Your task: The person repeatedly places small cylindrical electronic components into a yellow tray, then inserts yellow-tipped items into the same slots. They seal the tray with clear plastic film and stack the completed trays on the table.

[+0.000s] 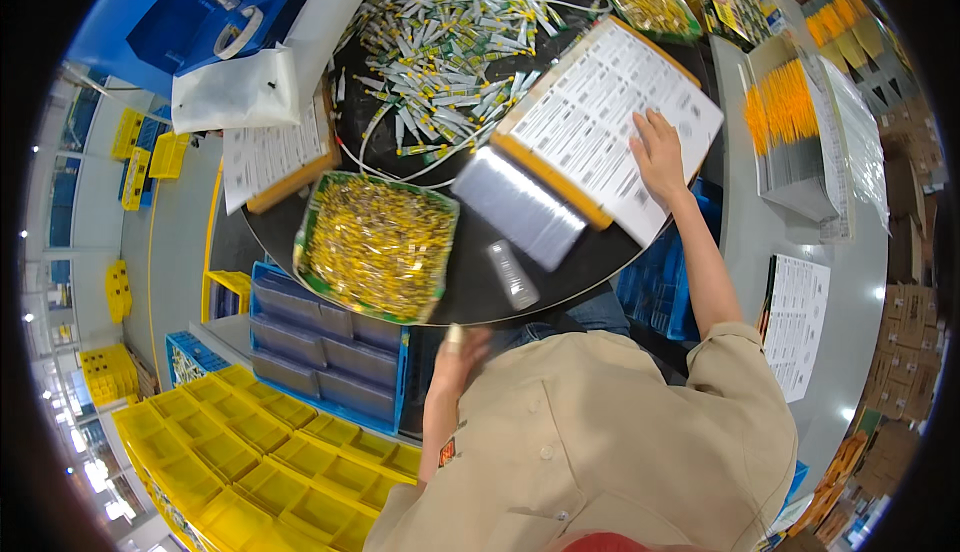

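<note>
My right hand (pixel 657 160) lies with its fingers spread on a printed sheet (pixel 610 102), which rests on an orange-edged board (pixel 555 180) on the round black table. My left hand (pixel 453 360) is low beside my body, just off the table's near edge. Something pale covers one fingertip; the other fingers are smeared by motion, so their grip is unclear. Nearest to it on the table is a green-edged tray (pixel 428 287) of small yellow-and-silver pieces under clear film. A clear plastic strip (pixel 512 275) and a stack of clear plastic sheets (pixel 520 207) lie between my hands.
A heap of small silver tubes with yellow caps (pixel 450 42) covers the table's far part, with a white cable around it. Yellow bins (pixel 250 452) and a blue crate (pixel 325 352) stand at the lower left. A box of orange-topped pieces (pixel 785 112) stands at right.
</note>
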The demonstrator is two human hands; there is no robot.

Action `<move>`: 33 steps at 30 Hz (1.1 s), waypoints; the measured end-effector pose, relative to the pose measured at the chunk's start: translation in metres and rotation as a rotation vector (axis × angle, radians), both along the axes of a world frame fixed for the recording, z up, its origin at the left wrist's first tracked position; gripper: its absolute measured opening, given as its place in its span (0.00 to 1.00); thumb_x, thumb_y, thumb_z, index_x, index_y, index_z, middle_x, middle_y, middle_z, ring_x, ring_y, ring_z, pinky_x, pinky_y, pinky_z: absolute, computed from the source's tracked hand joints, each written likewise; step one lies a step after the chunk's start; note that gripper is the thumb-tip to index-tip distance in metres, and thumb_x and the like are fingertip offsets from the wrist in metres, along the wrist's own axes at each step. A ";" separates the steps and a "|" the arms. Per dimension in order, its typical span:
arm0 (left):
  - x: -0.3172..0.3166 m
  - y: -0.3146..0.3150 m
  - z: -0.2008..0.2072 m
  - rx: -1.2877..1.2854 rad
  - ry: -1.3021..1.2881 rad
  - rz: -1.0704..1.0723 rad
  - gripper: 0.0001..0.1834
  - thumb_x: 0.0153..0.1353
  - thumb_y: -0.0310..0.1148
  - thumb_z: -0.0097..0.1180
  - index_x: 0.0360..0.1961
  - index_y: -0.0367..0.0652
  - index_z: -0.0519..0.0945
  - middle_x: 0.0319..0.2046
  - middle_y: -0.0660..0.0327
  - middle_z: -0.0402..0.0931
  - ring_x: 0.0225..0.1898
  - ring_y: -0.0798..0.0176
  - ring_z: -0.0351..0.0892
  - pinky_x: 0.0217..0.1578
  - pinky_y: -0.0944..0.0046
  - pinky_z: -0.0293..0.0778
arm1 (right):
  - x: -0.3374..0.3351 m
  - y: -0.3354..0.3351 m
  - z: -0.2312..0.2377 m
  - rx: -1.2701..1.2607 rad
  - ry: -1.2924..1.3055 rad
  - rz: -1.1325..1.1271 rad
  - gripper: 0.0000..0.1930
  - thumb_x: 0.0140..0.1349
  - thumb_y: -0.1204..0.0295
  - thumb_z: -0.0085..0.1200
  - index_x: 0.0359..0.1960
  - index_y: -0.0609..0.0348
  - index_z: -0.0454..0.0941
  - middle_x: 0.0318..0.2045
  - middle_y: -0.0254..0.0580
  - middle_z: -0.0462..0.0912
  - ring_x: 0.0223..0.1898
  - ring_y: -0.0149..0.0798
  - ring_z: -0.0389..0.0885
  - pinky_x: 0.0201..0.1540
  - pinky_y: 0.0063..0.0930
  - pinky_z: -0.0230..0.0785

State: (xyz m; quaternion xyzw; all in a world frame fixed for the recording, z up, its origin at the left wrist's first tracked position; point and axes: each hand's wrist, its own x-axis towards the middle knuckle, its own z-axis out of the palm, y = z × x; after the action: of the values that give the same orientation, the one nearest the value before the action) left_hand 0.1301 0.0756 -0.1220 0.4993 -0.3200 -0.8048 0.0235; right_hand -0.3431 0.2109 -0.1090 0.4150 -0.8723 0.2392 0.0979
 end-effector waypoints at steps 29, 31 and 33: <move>-0.036 -0.030 0.071 -0.519 0.092 0.214 0.11 0.68 0.32 0.56 0.40 0.32 0.79 0.32 0.58 0.83 0.30 0.66 0.82 0.31 0.66 0.76 | 0.238 -0.192 0.059 0.417 -0.383 0.236 0.47 0.62 0.39 0.47 0.71 0.64 0.55 0.72 0.70 0.46 0.73 0.74 0.35 0.66 0.80 0.30; -0.048 -0.025 0.093 -1.066 0.063 0.039 0.10 0.67 0.30 0.55 0.39 0.31 0.78 0.29 0.52 0.82 0.29 0.55 0.82 0.30 0.61 0.75 | 0.262 -0.208 0.090 0.336 -0.302 0.125 0.43 0.61 0.42 0.49 0.64 0.70 0.66 0.64 0.77 0.61 0.68 0.73 0.57 0.64 0.70 0.53; -0.051 -0.026 0.116 -1.256 0.060 -0.163 0.09 0.65 0.27 0.54 0.42 0.32 0.79 0.31 0.45 0.80 0.29 0.46 0.81 0.29 0.58 0.75 | 0.236 -0.210 0.121 0.361 -0.589 0.247 0.34 0.59 0.46 0.50 0.49 0.70 0.77 0.50 0.70 0.75 0.55 0.65 0.73 0.55 0.60 0.66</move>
State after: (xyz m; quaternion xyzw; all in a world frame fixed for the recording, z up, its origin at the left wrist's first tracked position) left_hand 0.0793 0.0494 -0.0061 0.3416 -0.7673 -0.4767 0.2595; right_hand -0.1072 0.0005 0.0123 0.4412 -0.8344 0.2009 -0.2620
